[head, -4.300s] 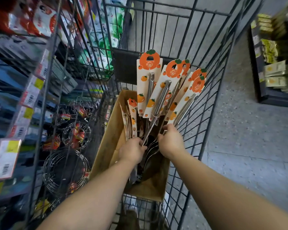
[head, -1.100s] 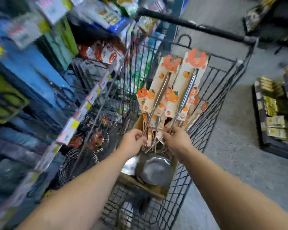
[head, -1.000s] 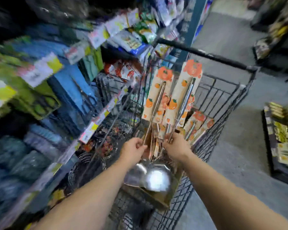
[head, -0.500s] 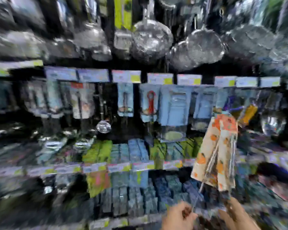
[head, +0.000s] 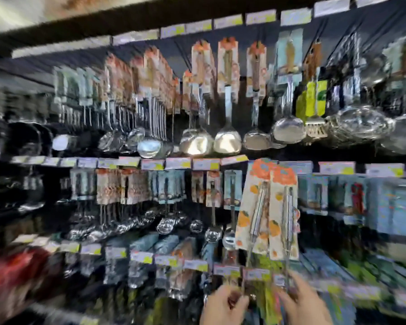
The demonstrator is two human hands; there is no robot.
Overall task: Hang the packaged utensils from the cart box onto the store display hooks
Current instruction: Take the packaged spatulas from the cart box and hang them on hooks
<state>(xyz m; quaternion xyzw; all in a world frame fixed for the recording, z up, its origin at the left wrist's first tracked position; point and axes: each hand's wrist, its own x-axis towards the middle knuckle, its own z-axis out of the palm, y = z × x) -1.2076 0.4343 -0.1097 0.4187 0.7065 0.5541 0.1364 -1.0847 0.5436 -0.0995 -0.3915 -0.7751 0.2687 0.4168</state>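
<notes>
Down at the bottom edge of the view, both hands are up in front of the display wall, and everything's pretty smeared with motion blur, so take the fine detail loosely. The left hand (head: 223, 306) is curled tight around the thin metal stem of one packaged utensil, and the right hand (head: 302, 303) looks pinched on the stem of the second one right next to it, fingers closed as far as the blur lets me tell. The packaged utensils (head: 267, 207) stick straight up out of both grips, two cream cards with orange fruit prints side by side, tops well above the knuckles, shiny handles running down the middle of each card toward the hands. Above and beyond the card tops hangs a row of hanging spatulas (head: 227, 141) with similar orange-topped cards, sitting on the upper rail. Just behind the cards, about level with their tops, runs a strip of price tags (head: 204, 164). Left of the grip, lower rows of ladles (head: 167, 226) hang on their hooks.
</notes>
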